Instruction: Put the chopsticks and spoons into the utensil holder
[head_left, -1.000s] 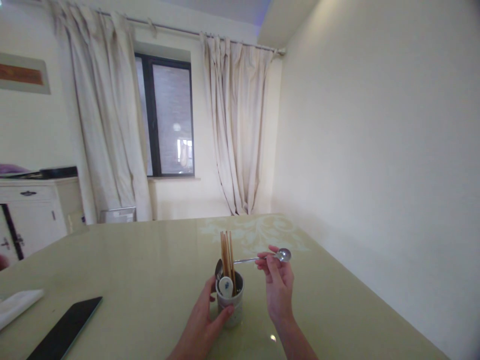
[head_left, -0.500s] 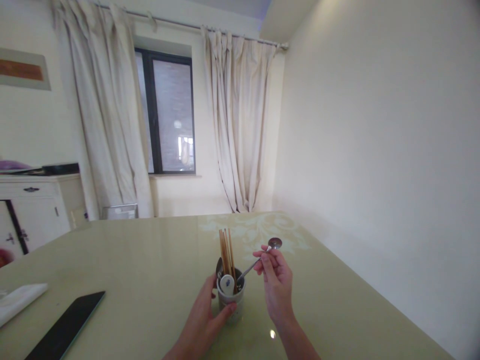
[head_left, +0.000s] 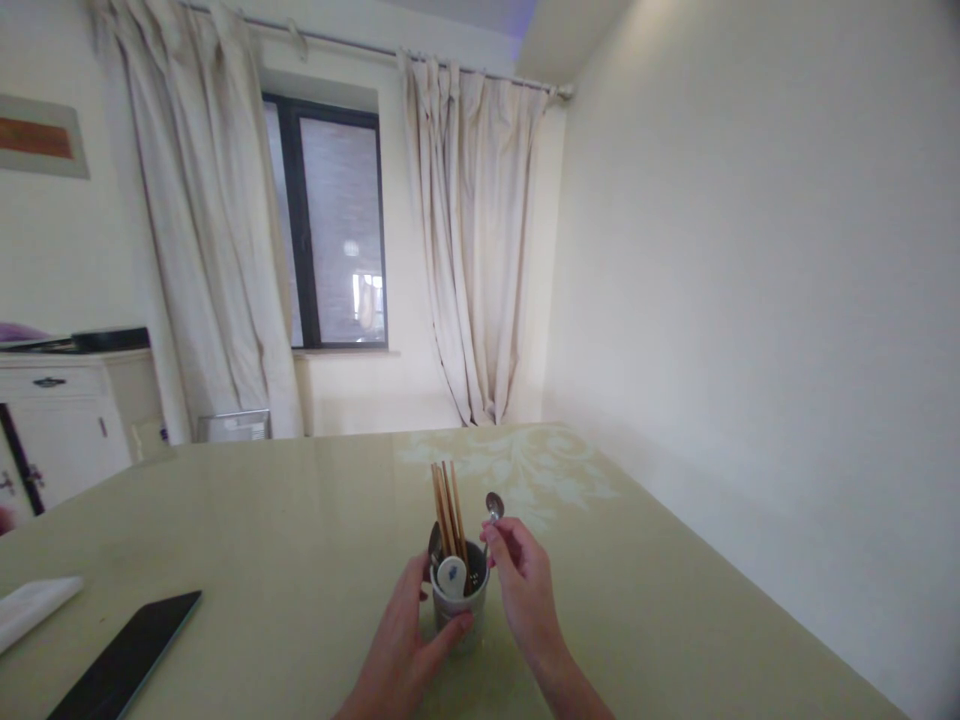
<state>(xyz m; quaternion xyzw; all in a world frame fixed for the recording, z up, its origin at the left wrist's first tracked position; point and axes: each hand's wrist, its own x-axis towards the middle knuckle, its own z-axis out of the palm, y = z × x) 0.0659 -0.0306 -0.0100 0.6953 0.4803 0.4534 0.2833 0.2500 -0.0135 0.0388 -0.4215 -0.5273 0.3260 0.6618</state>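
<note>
metal spoon [head_left: 493, 506] beside chopsticks [head_left: 445, 508] in cup [head_left: 459, 608], phone [head_left: 126, 655] left

The cup [head_left: 459, 610] under my left hand [head_left: 405, 650] is pale grey, and the chopsticks [head_left: 445, 508] standing in it are warm brown wood. The small round white piece [head_left: 452, 576] among them carries a blue mark. My right hand [head_left: 525, 590] pinches a shiny silver spoon [head_left: 493, 507]. The table [head_left: 300, 520] is glossy pale olive-green, with a cream floral pattern [head_left: 517, 470] at twelve o'clock from the cup. At nine o'clock lie a black slab [head_left: 124, 655] and something white [head_left: 34, 608]. The curtains [head_left: 472, 250] are off-white, the window frame [head_left: 298, 220] dark.
</note>
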